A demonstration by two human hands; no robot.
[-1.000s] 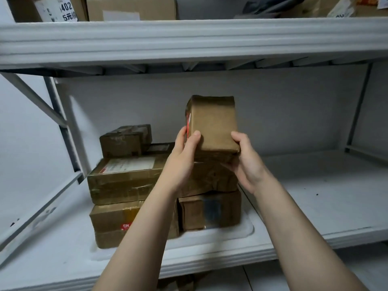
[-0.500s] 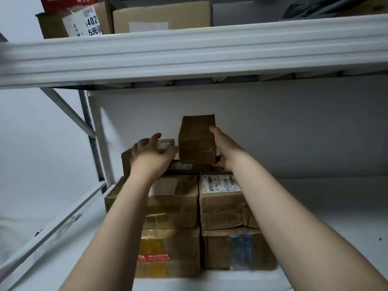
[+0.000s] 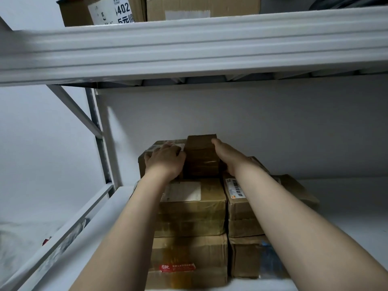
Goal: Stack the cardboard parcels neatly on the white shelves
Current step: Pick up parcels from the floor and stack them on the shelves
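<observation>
A: Starting near, what sat on the shelf point(image 3: 336, 206)?
B: Stacked parcels point(image 3: 193, 208), two layers.
A: And on top?
B: A small parcel point(image 3: 201, 156), upright, between both hands. The right hand point(image 3: 227, 157) lay flat against its right side, fingers straight. The left hand point(image 3: 164, 162) rested on a labelled parcel point(image 3: 161, 143) just left of it, fingers bent; gripping or not, I couldn't tell.
</observation>
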